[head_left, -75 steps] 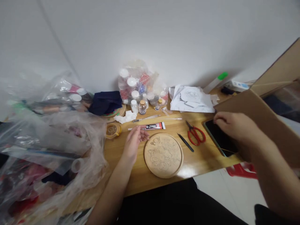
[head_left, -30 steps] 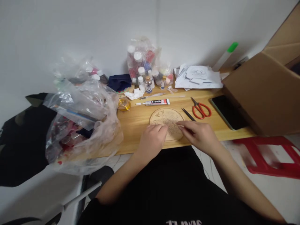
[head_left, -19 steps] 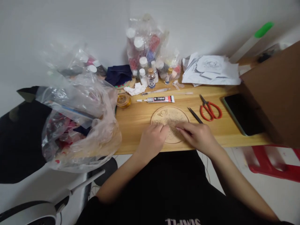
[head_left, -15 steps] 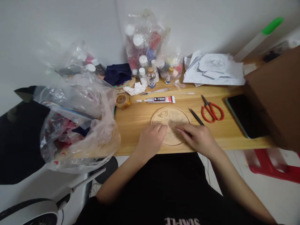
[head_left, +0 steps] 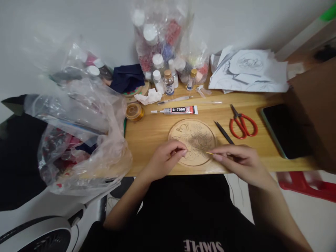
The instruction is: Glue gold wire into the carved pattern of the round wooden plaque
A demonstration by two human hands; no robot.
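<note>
A round tan disc (head_left: 195,138) with fine line drawings on it lies at the front of the table. Over its lower left edge is my left hand (head_left: 165,159), thumb and forefinger pinched together; whatever may be between them is too small to make out. At the disc's lower right, my right hand (head_left: 243,162) pinches a short, thin gold-coloured strip (head_left: 209,153), its tip pointing left over the disc. Just right of the disc lie black pointed tweezers (head_left: 223,132), with red-handled scissors (head_left: 244,126) beyond them.
A B-7000 glue tube (head_left: 180,110) and a spool of gold wire (head_left: 134,112) lie behind the disc. Small bottles (head_left: 168,83) and bags stand along the wall. A plastic bag (head_left: 110,140) bulges on the left; a phone (head_left: 286,131) and cardboard box (head_left: 312,105) are right.
My hands have drawn apart and back from the disc's middle, the right one farther rightward. The gold strip now shows in my right fingers. The camera view has shifted slightly.
</note>
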